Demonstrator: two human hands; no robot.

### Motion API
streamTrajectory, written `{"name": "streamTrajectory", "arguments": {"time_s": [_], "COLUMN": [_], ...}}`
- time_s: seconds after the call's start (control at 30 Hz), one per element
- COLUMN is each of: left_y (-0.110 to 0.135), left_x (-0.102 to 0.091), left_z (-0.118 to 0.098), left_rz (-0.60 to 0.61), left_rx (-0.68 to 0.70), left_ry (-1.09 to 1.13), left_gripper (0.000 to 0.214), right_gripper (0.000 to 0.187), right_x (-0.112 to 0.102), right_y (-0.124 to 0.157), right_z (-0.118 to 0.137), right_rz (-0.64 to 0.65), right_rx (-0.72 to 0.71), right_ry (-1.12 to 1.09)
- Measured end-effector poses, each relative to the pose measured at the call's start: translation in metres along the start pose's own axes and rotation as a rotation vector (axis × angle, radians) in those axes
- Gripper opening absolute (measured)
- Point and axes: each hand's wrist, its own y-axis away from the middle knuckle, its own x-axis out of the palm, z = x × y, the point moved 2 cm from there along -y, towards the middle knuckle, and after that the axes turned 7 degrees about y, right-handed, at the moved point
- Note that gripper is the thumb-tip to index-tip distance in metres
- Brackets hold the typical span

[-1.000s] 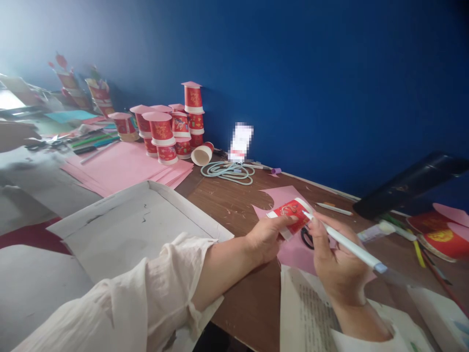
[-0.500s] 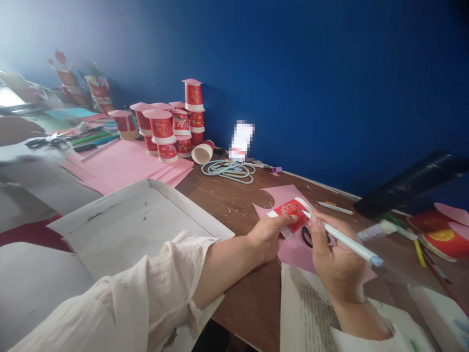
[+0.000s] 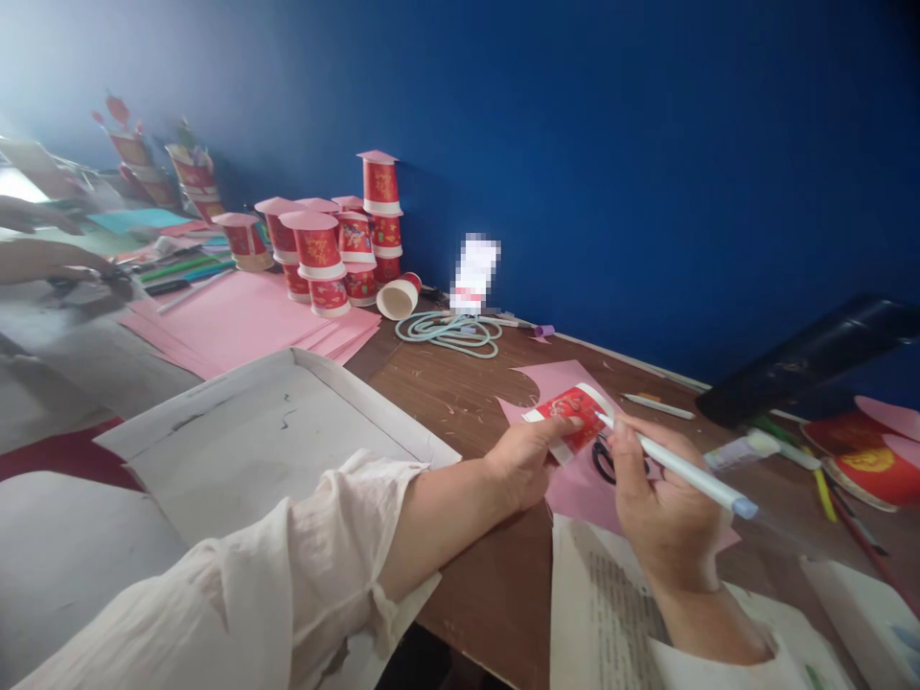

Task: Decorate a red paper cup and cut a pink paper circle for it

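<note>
My left hand [image 3: 528, 465] is closed around a red paper cup [image 3: 567, 410], its thumb on the printed side. The cup lies tilted over a cut sheet of pink paper [image 3: 564, 379]. In my right hand [image 3: 657, 508] is a white marker pen [image 3: 694, 476] with a pale blue end, gripped like a writing tool. Its tip meets or nearly meets the red side of the cup. Behind the cup, black scissors handles [image 3: 602, 460] rest on the pink paper, partly hidden by my right hand.
Stacked red cups [image 3: 320, 251] with pink paper discs stand left of a coiled pale cable [image 3: 446, 335]. Pink sheets [image 3: 222, 321] and a white box lid [image 3: 287, 431] lie left. A black bottle [image 3: 805, 364] leans right. Another person's hand [image 3: 64, 264] is at far left.
My right hand and the pen have shifted very slightly right, the tip staying at the cup. At far left, another person's hands have come in over the scissors there.
</note>
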Motion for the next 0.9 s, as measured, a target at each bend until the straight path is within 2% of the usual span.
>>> {"name": "streamTrajectory", "arguments": {"time_s": [0.17,0.47,0.9], "left_y": [0.0024,-0.0006,-0.0027], "left_x": [0.0035,-0.0023,-0.0038], "left_z": [-0.0017,-0.0007,-0.0010], "left_rz": [-0.003,0.051,0.044], "left_rx": [-0.001,-0.043,-0.037], "left_ry": [0.026,0.019,0.026], "left_gripper": [0.014,0.022,0.024], "right_gripper": [0.023,0.023,0.023], "right_x": [-0.0021,-0.0029,-0.0023], "right_y": [-0.0008,-0.0011,-0.0010], "right_z": [0.0016,0.0029,0.0014], "right_rz": [-0.009,-0.006,-0.008], "right_rx": [-0.012,0.008,0.025], "right_ry": [0.005,0.007,0.009]}}
